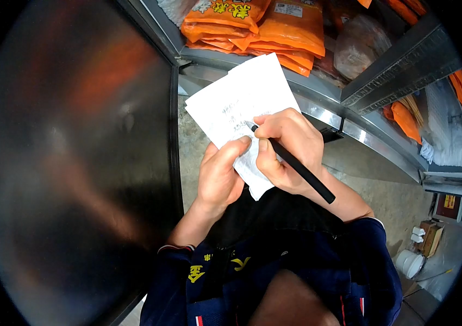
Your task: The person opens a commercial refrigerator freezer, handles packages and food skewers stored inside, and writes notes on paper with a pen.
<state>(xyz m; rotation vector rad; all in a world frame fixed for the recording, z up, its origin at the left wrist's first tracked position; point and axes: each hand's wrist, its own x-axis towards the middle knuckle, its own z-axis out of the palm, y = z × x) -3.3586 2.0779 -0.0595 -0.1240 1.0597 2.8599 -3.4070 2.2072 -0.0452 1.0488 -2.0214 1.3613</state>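
Observation:
A white paper pad (258, 87) with a few lines of dark handwriting is held up in front of my chest. My left hand (221, 173) grips its lower left side, the thumb lying on top of the sheet. In my right hand (293, 146) is a black pen (304, 173), pinched between thumb and fingers. Its tip meets the paper close to the last written line, just beyond my left thumb. The fingers of my left hand beneath the pad are hidden.
An open freezer door (79, 179) with a blurred reflection stands at my left. Ahead, orange packets (288, 30) are stacked inside a metal-framed compartment. A clear bag (361, 46) lies beside them. Far right on the floor are a white bucket (409, 263) and a cardboard box (432, 239).

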